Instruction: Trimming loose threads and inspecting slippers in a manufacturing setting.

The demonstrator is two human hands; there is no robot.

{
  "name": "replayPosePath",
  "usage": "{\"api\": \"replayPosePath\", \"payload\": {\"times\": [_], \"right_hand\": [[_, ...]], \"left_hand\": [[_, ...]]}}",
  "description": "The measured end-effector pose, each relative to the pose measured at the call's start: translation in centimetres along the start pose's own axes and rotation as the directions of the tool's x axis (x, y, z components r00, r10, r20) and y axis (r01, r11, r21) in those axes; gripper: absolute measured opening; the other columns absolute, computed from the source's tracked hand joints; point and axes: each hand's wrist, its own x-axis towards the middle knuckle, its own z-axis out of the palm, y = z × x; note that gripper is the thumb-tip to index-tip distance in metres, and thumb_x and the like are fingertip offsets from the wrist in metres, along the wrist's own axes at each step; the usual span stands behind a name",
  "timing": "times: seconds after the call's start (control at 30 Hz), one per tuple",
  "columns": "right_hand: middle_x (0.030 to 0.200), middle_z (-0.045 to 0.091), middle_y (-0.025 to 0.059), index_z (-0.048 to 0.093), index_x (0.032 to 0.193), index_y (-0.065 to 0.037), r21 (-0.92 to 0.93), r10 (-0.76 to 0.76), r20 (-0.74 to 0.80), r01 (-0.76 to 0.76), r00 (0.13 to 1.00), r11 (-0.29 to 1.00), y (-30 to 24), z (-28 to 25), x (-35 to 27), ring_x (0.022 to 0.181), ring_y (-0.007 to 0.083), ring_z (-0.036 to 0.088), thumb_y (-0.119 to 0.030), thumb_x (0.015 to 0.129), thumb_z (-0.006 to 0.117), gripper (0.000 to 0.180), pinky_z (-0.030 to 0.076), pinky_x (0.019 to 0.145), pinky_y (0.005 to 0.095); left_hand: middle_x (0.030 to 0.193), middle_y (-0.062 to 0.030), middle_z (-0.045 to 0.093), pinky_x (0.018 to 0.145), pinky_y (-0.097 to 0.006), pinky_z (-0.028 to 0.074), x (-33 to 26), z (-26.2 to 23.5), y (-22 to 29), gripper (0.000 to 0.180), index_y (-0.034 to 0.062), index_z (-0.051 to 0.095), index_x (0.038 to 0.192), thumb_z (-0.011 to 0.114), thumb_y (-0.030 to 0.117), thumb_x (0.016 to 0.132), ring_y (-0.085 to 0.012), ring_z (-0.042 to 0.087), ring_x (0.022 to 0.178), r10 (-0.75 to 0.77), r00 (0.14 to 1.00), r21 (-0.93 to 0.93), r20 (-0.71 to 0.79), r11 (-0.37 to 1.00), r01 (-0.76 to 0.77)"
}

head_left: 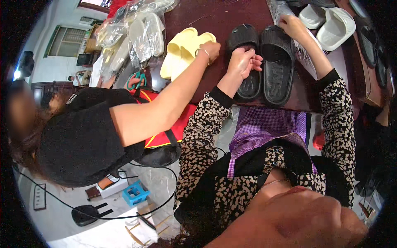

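Observation:
A pair of black slide slippers lies side by side on the dark red table, toes away from me: the left slipper and the right slipper. Over the left slipper is my left hand, palm partly turned up, fingers loosely curled and apart, with nothing visible in them. Beyond the right slipper, my right hand has its fingers closed at the edge of a clear plastic bag, which runs down beside my forearm. The fingertips are partly hidden.
At my left, a co-worker's hand touches pale yellow slippers. Bagged slippers are piled at the far left, near green-handled scissors. White slippers and black slippers lie at the right. The table is dark red.

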Motion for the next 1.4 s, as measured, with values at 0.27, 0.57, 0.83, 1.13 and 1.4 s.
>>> {"api": "replayPosePath", "payload": {"times": [0.27,0.57,0.83,1.13,1.4], "right_hand": [[0.067,0.060,0.0047,0.062,0.082,-0.001,0.578,-0.261,0.223,0.088,0.939,0.811,-4.5,0.7,4.0,0.062,0.0115,0.054,-0.014,0.073,0.062,0.016,0.045,0.059,0.0277],[0.065,0.055,0.0000,0.061,0.081,-0.004,0.456,-0.108,0.526,-0.172,0.844,0.873,-6.6,0.7,3.2,0.055,0.0081,0.047,-0.012,0.076,0.059,0.009,0.037,0.048,0.0236],[0.065,0.053,-0.0020,0.060,0.081,-0.006,0.544,-0.051,0.501,-0.269,0.864,0.794,-6.8,0.9,2.8,0.054,0.0068,0.045,-0.014,0.079,0.060,0.009,0.035,0.046,0.0227],[0.072,0.056,-0.0009,0.060,0.082,-0.004,0.809,0.044,0.241,-0.226,0.969,0.542,-4.8,0.3,4.1,0.066,0.0070,0.049,-0.011,0.080,0.059,0.007,0.040,0.058,0.0214],[0.075,0.055,-0.0019,0.058,0.086,-0.004,0.840,-0.117,0.096,-0.018,0.988,0.542,-8.6,-2.3,1.9,0.070,0.0057,0.049,-0.011,0.084,0.057,0.008,0.040,0.063,0.0205]], "left_hand": [[0.073,-0.0134,0.056,0.045,-0.033,0.048,-0.9,1.4,0.8,0.020,-0.0024,0.044,0.105,0.045,0.010,0.090,-0.0182,0.055,0.053,0.019,0.999,0.027,0.036,0.999,-0.020],[0.070,-0.0132,0.056,0.040,-0.031,0.048,-1.4,2.9,-0.3,0.028,-0.0027,0.045,0.112,0.045,0.007,0.086,-0.0165,0.054,0.049,0.034,0.999,0.062,0.015,0.997,-0.035],[0.071,-0.0127,0.056,0.041,-0.031,0.048,-1.4,3.4,-0.3,0.026,-0.0019,0.046,0.111,0.045,0.007,0.087,-0.0166,0.054,0.051,0.037,0.999,0.054,0.020,0.998,-0.038],[0.085,-0.0132,0.056,0.047,-0.029,0.049,-3.6,2.2,0.5,0.026,-0.0049,0.048,0.109,0.050,0.009,0.088,-0.0159,0.057,0.060,0.156,0.988,0.061,-0.017,0.986,-0.155],[0.095,-0.0118,0.059,0.052,-0.025,0.051,-2.0,3.1,7.6,0.026,-0.0050,0.050,0.110,0.052,0.005,0.086,-0.0143,0.059,0.066,0.564,0.824,0.384,0.060,0.749,-0.540]]}}
